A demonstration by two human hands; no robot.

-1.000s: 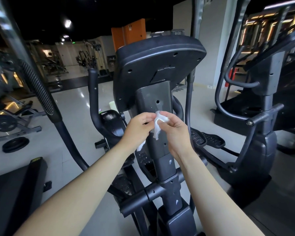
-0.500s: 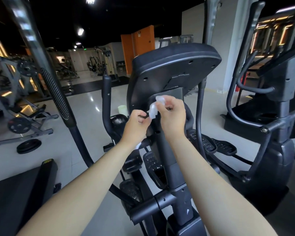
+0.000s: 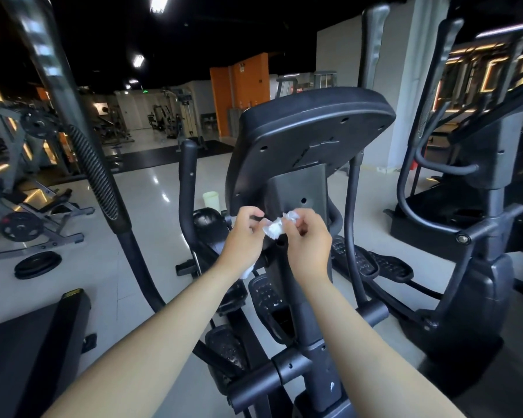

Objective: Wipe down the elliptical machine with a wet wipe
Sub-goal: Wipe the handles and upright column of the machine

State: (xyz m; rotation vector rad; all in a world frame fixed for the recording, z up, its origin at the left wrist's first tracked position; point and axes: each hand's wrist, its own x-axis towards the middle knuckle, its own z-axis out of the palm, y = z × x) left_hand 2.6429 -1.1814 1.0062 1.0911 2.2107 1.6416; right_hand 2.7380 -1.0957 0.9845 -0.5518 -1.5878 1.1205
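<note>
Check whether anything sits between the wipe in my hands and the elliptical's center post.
Nothing visible does. The left hand and right hand pinch the crumpled wet wipe directly in front of the center post, just below the console.

A second black cross-trainer (image 3: 477, 267) stands at three o'clock, just beside a white pillar (image 3: 402, 116) at one o'clock. An orange wall panel (image 3: 239, 95) rises at twelve o'clock, far back, with a cable station (image 3: 184, 116) to its left. A pale cup (image 3: 210, 200) sits on the glossy grey floor (image 3: 151, 206) near the centre. At nine o'clock a plate-loaded frame (image 3: 43, 203) carries a weight disc (image 3: 21, 227); a loose weight plate (image 3: 37, 264) lies flat on the floor just below it. A black padded block (image 3: 27, 357) with a yellow label fills seven o'clock. Ceiling lights (image 3: 160, 1) glow at eleven o'clock.
</note>
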